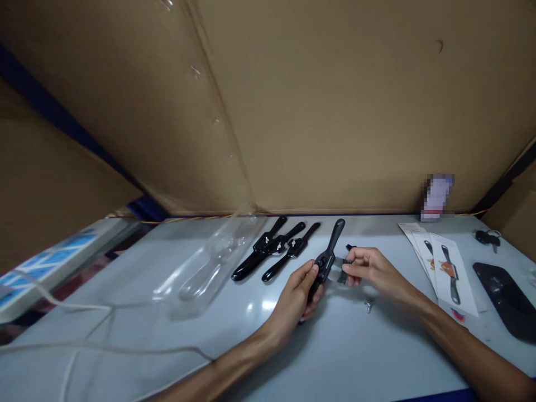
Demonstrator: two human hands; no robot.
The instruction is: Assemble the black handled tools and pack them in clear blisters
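Note:
My left hand (300,286) is wrapped round the middle of a black spokeshave (334,240), whose upper handle points up and away from me. Close to its right side, my right hand (369,267) pinches a small flat metal blade (337,272), dark along one edge. A small dark piece (350,247) shows just beyond the right fingertips, too small to name. Several assembled black spokeshaves (292,252) lie side by side to the left of my hands. Below my right hand, a small shiny metal screw (368,305) rests on the table.
Clear plastic blister packs (205,268) lie on the grey table (251,346) at left, near white cables (104,349). Printed cards (460,279), a black phone-like slab (505,298) and keys (488,238) are at right. A cardboard wall (335,111) stands behind, with a blurred-out upright item (436,197) against it.

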